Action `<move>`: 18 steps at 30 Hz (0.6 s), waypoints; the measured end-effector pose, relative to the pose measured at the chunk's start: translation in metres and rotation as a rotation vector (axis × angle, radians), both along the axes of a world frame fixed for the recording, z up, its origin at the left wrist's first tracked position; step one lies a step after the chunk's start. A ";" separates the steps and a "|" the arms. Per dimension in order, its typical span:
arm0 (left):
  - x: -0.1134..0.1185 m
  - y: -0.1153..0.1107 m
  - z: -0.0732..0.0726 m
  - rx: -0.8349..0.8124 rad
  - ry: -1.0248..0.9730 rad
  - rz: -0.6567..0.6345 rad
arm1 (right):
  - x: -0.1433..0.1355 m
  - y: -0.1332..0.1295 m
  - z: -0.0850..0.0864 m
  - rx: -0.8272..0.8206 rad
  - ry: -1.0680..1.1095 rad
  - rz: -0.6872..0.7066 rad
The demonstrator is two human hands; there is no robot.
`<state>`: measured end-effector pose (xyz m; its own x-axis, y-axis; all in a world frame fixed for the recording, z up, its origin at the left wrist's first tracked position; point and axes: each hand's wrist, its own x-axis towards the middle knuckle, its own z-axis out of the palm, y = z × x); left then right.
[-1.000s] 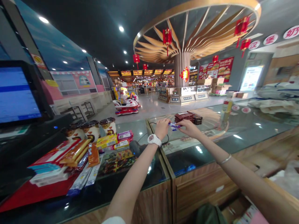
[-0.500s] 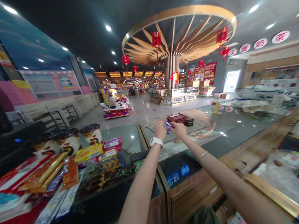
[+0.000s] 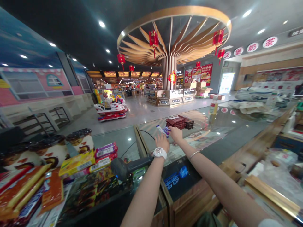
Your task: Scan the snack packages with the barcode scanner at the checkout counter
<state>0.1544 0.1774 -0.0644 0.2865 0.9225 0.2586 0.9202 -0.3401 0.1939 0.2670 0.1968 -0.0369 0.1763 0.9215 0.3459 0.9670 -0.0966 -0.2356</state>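
My right hand [image 3: 175,134] has its fingers closed on a small purple-and-white packet [image 3: 166,129] above the glass counter. A bracelet is on that wrist. Just left of it, my left hand [image 3: 162,142], wearing a white watch [image 3: 160,153], reaches low over the counter with its fingers stretched out. Its fingertips are close to the packets, and I see nothing held in them. A slim white-and-purple piece [image 3: 160,129] lies beyond the left fingertips; I cannot tell whether it is joined to the packet. Behind the right hand sits a stack of dark red-brown packs [image 3: 177,121].
A black barcode scanner [image 3: 125,167] lies left of my left forearm. Yellow boxed snacks [image 3: 77,162], orange packs [image 3: 52,189] and lidded paper cups [image 3: 81,140] crowd the left side. A bottle [image 3: 213,110] and white bags [image 3: 251,102] stand on the right counter.
My left hand has come away from the packet, moving down and nearer, with its fingers spread. The right hand keeps its packet, shifted slightly left and lower. The view has turned a little right.
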 end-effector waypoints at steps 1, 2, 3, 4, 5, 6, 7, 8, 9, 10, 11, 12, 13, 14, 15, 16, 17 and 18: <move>0.000 0.001 -0.001 -0.003 0.005 -0.005 | 0.000 0.001 -0.001 -0.003 -0.003 0.003; 0.000 0.001 -0.001 -0.007 0.008 -0.008 | -0.001 0.002 -0.001 -0.006 -0.006 0.007; 0.000 0.002 -0.001 -0.008 0.012 -0.013 | -0.001 0.003 -0.002 -0.012 -0.010 0.011; 0.000 0.002 -0.001 -0.005 0.015 -0.017 | -0.001 0.004 -0.003 -0.018 -0.015 0.017; 0.000 0.003 -0.001 0.000 0.016 -0.020 | -0.001 0.005 -0.003 -0.024 -0.019 0.022; 0.000 0.003 -0.001 0.005 0.017 -0.024 | -0.001 0.005 -0.004 -0.028 -0.022 0.027; 0.000 0.002 -0.001 0.005 0.016 -0.026 | 0.000 0.005 -0.005 -0.031 -0.024 0.032; 0.000 0.001 0.000 0.003 0.014 -0.028 | 0.000 0.005 -0.006 -0.033 -0.025 0.039; 0.000 0.001 0.001 0.000 0.011 -0.029 | 0.001 0.005 -0.007 -0.035 -0.025 0.046; 0.001 0.000 0.002 -0.003 0.008 -0.028 | 0.002 0.005 -0.008 -0.038 -0.024 0.055; 0.001 -0.001 0.003 -0.004 0.004 -0.028 | 0.003 0.004 -0.008 -0.041 -0.021 0.066; 0.001 -0.002 0.003 -0.005 0.002 -0.028 | 0.004 0.003 -0.009 -0.045 -0.018 0.076; 0.001 -0.003 0.004 -0.006 -0.001 -0.028 | 0.004 0.003 -0.009 -0.048 -0.014 0.087; 0.002 -0.003 0.005 -0.009 -0.002 -0.028 | 0.005 0.002 -0.010 -0.051 -0.011 0.096; 0.002 -0.004 0.005 -0.013 -0.003 -0.029 | 0.005 0.001 -0.010 -0.051 -0.007 0.104; 0.001 -0.004 0.005 -0.017 -0.004 -0.030 | 0.005 0.001 -0.010 -0.051 -0.005 0.110; 0.001 -0.004 0.005 -0.022 -0.004 -0.032 | 0.005 0.000 -0.011 -0.049 -0.002 0.114; 0.001 -0.004 0.005 -0.023 -0.005 -0.037 | 0.005 0.000 -0.011 -0.046 0.001 0.118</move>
<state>0.1554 0.1734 -0.0591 0.3196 0.9170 0.2386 0.9058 -0.3696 0.2071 0.2725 0.1965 -0.0476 0.0655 0.9509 0.3026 0.9722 0.0076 -0.2342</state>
